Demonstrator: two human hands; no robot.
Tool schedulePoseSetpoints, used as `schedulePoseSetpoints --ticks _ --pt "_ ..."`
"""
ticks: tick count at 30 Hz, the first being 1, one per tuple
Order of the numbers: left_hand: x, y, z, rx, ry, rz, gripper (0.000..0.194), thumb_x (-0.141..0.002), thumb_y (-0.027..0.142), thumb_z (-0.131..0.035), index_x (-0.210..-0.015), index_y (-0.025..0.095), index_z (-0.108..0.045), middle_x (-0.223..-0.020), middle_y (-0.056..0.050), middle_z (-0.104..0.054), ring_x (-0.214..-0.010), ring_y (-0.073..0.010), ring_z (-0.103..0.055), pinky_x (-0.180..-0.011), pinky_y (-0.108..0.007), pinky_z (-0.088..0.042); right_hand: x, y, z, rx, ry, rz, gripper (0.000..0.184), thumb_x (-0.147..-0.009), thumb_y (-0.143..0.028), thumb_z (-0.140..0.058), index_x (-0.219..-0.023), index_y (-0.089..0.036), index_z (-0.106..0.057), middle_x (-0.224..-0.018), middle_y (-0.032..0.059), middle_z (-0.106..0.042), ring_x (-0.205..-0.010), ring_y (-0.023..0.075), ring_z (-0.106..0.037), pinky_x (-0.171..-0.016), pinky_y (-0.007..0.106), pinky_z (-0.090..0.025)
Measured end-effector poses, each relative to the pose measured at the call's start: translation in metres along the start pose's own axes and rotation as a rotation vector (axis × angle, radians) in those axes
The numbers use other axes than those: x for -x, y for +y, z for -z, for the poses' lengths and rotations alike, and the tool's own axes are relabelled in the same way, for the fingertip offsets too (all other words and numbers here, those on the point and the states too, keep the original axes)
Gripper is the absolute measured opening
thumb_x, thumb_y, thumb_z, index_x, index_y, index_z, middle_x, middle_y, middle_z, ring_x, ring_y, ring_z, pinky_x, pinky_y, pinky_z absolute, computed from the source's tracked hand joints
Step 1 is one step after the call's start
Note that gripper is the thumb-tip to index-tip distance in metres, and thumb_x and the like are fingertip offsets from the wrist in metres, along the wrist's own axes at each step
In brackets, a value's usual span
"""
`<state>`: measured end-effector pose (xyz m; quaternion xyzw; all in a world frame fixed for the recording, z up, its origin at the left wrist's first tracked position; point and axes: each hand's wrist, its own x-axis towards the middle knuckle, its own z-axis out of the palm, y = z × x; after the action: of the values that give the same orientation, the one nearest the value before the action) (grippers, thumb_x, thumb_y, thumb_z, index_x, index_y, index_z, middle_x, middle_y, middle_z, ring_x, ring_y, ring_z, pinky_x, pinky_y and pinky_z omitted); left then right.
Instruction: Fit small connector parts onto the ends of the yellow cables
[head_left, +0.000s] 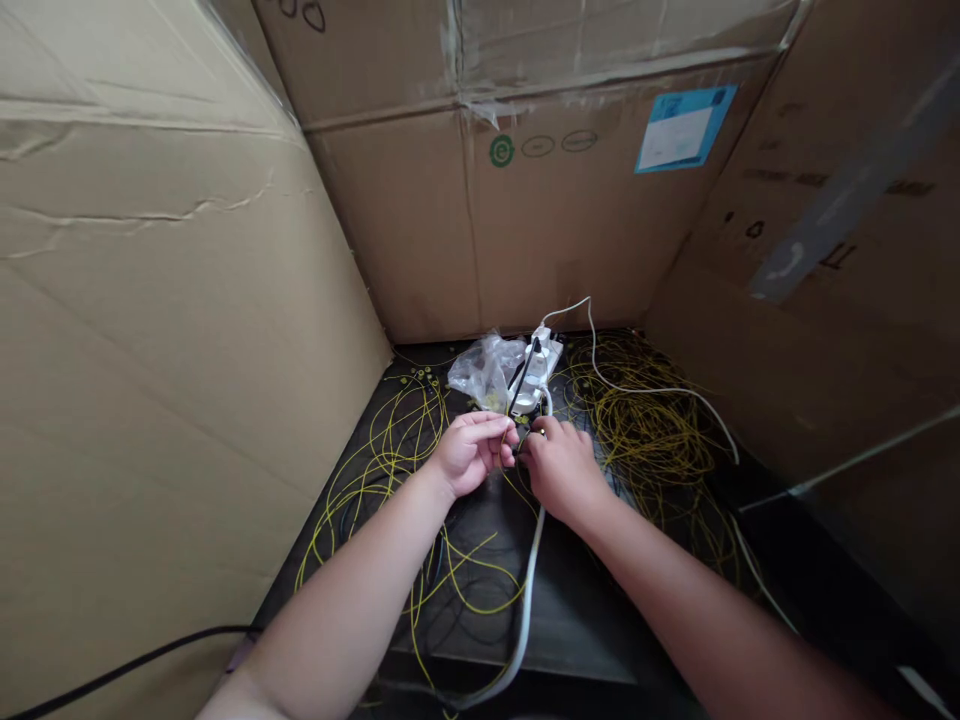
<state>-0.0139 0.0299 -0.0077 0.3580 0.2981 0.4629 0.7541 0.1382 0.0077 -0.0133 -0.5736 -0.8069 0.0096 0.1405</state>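
My left hand (478, 452) is closed in a pinch, thumb against fingers, on a thin yellow wire that trails below it. Close beside it, my right hand (564, 466) has its fingers curled together. A small dark and yellow piece shows at its fingertips, too small to name. Just beyond both hands lies a white power strip (541, 368) with plugs in it and a black cord. A crumpled clear plastic bag (484, 368) rests against its left side. The strip's thick white cable (529, 590) runs toward me between my forearms.
Loose yellow wires (371, 450) spread over the dark tabletop (559, 625) at left, and a dense yellow wire tangle (637, 410) lies at right. Cardboard walls (420, 220) enclose the back and sides. A thin white cord (660, 390) arcs rightward from the strip.
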Motion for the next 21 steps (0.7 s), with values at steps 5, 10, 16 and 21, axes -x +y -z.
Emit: schedulePoseSetpoints --ticks 5,10,16,21 --pt "-0.0002 -0.0017 -0.0001 -0.038 -0.004 0.006 0.012 -0.072 0.020 -0.064 -0.075 0.009 -0.062 -0.067 -0.005 -0.061 -0.049 -0.0095 -0.055 -0.053 -0.026 -0.047 -0.0016 0.0033 0.0051 0.035 0.132 0.025 0.015 -0.082 -0.023 -0.048 -0.081 -0.017 -0.062 -0.110 0.0092 -0.054 -0.100 0.0252 -0.041 -0.080 0.037 -0.023" --pt "0.0003 -0.0017 -0.0015 -0.057 0.006 0.006 0.013 -0.071 0.022 -0.064 -0.074 0.009 -0.062 -0.066 -0.004 -0.061 -0.049 -0.0095 -0.055 -0.053 -0.026 -0.046 -0.0040 0.0078 0.0037 -0.023 0.090 0.104 0.018 -0.082 -0.018 -0.046 -0.070 -0.016 -0.059 -0.080 0.0076 -0.060 -0.084 0.0202 -0.044 -0.076 0.035 -0.023" --pt "0.0005 -0.0017 -0.0006 -0.057 0.008 0.009 0.014 -0.070 0.022 -0.065 -0.074 0.009 -0.062 -0.066 -0.004 -0.061 -0.050 -0.0094 -0.055 -0.053 -0.026 -0.047 -0.0055 0.0095 0.0027 -0.089 0.068 0.164 0.016 -0.080 -0.017 -0.049 -0.067 -0.016 -0.058 -0.071 0.0050 -0.060 -0.079 0.0177 -0.046 -0.072 0.032 -0.023" --pt "0.0000 -0.0014 -0.0003 -0.060 0.008 0.008 0.014 -0.070 0.022 -0.065 -0.074 0.009 -0.062 -0.066 -0.004 -0.061 -0.049 -0.0091 -0.055 -0.052 -0.026 -0.046 -0.0056 0.0081 0.0033 -0.095 0.105 0.170 0.012 -0.078 -0.016 -0.049 -0.070 -0.016 -0.059 -0.071 0.0052 -0.059 -0.076 0.0174 -0.046 -0.072 0.031 -0.024"
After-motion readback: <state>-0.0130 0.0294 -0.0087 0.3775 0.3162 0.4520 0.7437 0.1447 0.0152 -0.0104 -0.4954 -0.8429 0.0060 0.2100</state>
